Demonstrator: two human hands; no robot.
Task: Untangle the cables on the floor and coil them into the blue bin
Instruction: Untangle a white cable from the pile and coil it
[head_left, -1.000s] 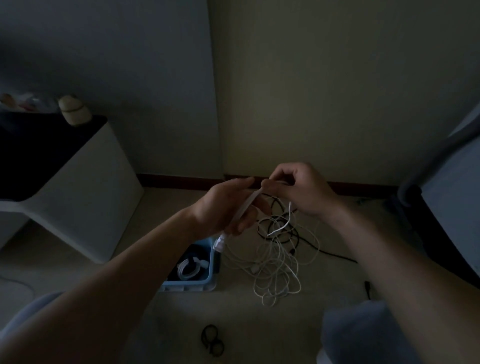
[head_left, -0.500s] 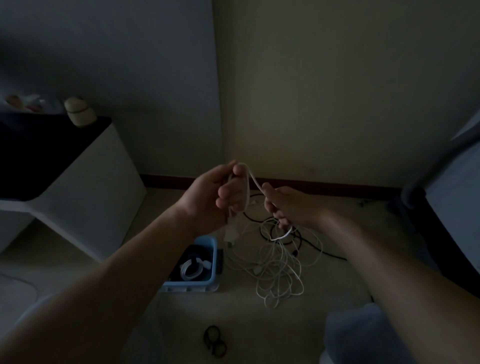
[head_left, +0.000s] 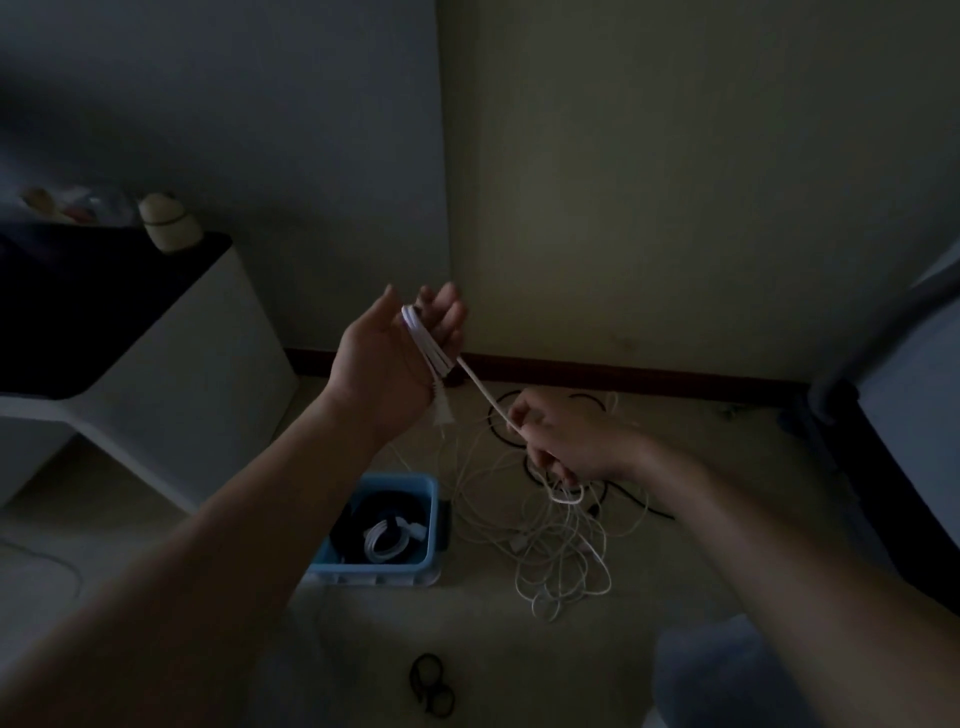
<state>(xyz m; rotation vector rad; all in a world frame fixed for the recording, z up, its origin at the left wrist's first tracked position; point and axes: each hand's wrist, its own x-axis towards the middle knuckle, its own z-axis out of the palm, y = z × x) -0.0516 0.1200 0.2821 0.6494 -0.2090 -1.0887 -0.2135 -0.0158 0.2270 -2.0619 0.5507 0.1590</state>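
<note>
- The room is dim. A pale floor (head_left: 493, 649) meets two plain walls (head_left: 675, 182) at a corner, with a dark reddish skirting board (head_left: 649, 376) along the base.
- A white cabinet with a black top (head_left: 171, 389) stands on the left, and grey-blue furniture (head_left: 909, 415) is cut off by the right edge.
- The blue rectangular plastic bin (head_left: 374, 566) sits on the floor below the left forearm. Inside it lie a coiled white cable (head_left: 387, 540) and a dark coil.
- Just right of the bin is a loose tangle of thin white cables (head_left: 561, 566). Black cables (head_left: 649, 512) lie behind it, toward the wall.
- The left hand (head_left: 395, 358) is raised with its fingers nearly straight and pointing up. Several turns of a flat white cable (head_left: 428, 348) are wound round it, and one end of the cable hangs just below the hand.
- A taut strand of that cable slants down and to the right into the right hand (head_left: 566, 441). That hand is closed and pinches the strand above the tangle.
- Below the right hand the cable drops into the tangle, where its course cannot be followed.
- A small black looped object (head_left: 431, 686) near the bottom edge is too dark to identify. So are the things on the cabinet top, apart from a pale rounded shape (head_left: 166, 223).
</note>
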